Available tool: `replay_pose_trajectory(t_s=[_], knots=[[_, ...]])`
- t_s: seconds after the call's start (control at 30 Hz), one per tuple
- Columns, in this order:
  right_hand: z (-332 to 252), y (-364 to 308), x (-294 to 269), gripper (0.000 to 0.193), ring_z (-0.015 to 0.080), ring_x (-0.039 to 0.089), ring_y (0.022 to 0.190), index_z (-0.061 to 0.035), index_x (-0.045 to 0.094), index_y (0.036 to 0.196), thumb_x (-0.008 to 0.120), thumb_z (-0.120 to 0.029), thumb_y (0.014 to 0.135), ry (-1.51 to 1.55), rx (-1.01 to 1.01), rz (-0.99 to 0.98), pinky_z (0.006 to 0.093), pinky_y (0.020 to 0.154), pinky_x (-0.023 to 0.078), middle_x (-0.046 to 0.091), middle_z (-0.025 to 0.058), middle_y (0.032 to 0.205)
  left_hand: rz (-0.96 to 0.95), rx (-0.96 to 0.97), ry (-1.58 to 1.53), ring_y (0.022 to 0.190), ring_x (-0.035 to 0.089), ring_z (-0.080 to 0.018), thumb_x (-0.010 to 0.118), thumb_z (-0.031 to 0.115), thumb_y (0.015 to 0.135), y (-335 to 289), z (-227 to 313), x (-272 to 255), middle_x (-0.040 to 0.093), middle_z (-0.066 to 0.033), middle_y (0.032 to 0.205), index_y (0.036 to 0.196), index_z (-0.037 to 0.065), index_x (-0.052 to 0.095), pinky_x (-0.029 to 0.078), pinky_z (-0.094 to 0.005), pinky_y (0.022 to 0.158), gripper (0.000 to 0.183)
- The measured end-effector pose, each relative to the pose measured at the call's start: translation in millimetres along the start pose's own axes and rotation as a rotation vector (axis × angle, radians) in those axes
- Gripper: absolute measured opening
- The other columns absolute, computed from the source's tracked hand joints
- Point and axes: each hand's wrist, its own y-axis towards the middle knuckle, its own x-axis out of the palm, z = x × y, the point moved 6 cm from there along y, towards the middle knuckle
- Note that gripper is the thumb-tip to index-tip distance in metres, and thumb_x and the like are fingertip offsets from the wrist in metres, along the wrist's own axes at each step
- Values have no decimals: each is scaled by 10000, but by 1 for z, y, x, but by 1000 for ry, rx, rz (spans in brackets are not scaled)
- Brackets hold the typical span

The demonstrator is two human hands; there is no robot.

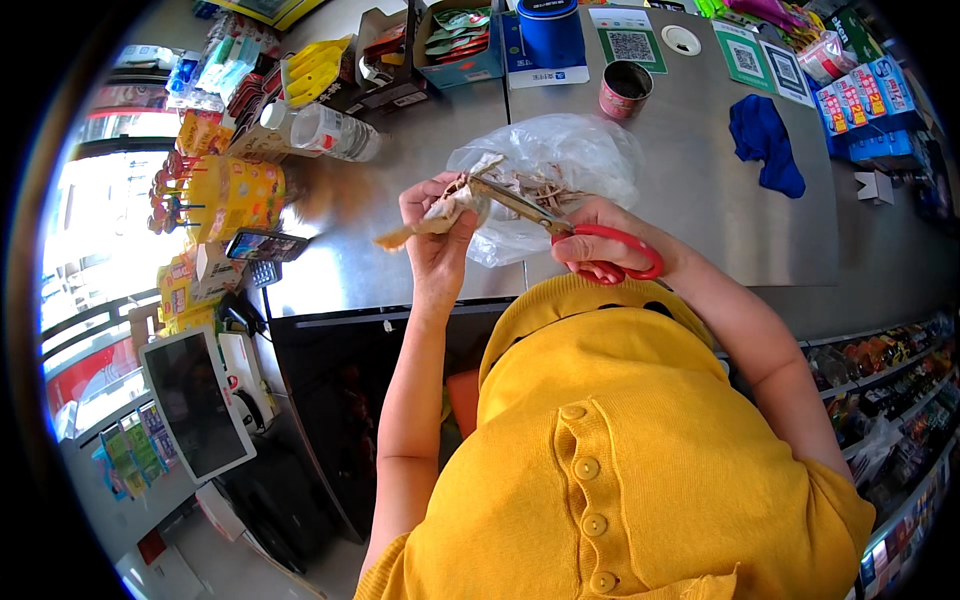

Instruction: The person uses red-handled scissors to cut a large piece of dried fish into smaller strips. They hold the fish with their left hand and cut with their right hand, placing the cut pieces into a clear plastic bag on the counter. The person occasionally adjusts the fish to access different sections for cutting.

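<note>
My left hand (438, 250) pinches a dried, whitish-brown piece (440, 213) with a yellowish tapering end; its exact kind I cannot make out. In my right hand (598, 222) is a pair of scissors (635, 252) with red handles and long metal blades. The blades point left and meet the dried piece by the left fingertips. Whether they are fully closed is unclear. Beneath and beyond both hands, a clear plastic bag (600, 158) lies spread on the metal counter (700, 215). Thin brownish strips (550, 192) rest on it.
An open tin (626, 92) stands beyond the bag, with a blue cloth (764, 145) farther right. Leftward are a clear plastic bottle (340, 133), a phone (266, 245) and a yellow lollipop holder (235, 197). A blue canister (550, 38) and packet boxes (460, 45) line the back.
</note>
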Motion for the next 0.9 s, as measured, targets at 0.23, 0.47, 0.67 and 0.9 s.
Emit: replay_pose_trajectory(t_s=[0.23, 0.47, 0.67, 0.9], knots=[[-21, 0, -7, 442, 268, 614, 611, -7, 564, 721, 763, -401, 732, -1093, -523, 575, 355, 586, 502, 593, 119, 642, 112, -362, -275, 1169, 457, -184, 579, 43, 909, -17, -24, 2, 455, -95, 1275, 1306, 59, 320, 378, -347, 998, 474], [-16, -9, -16, 430, 283, 629, 656, -13, 570, 764, 749, -403, 736, -1218, -475, 703, 364, 588, 512, 607, 123, 714, 270, -361, -341, 1188, 461, -205, 553, 78, 927, -11, -15, -15, 464, -77, 1281, 1304, 63, 347, 391, -386, 995, 430], [7, -2, -31, 577, 318, 648, 718, 1, 588, 696, 702, -564, 730, -1055, 79, 478, 408, 692, 517, 641, 171, 737, 238, -349, -344, 1170, 461, -185, 565, 67, 919, -11, -15, -24, 459, -72, 1264, 1297, 60, 339, 388, -376, 992, 441], [32, 4, -47, 675, 258, 613, 634, 5, 577, 614, 666, -655, 721, -843, 202, 242, 372, 663, 497, 614, 156, 655, 232, -347, -302, 1157, 472, -177, 567, 54, 914, -8, -12, -25, 472, -68, 1252, 1300, 49, 348, 385, -358, 998, 444]])
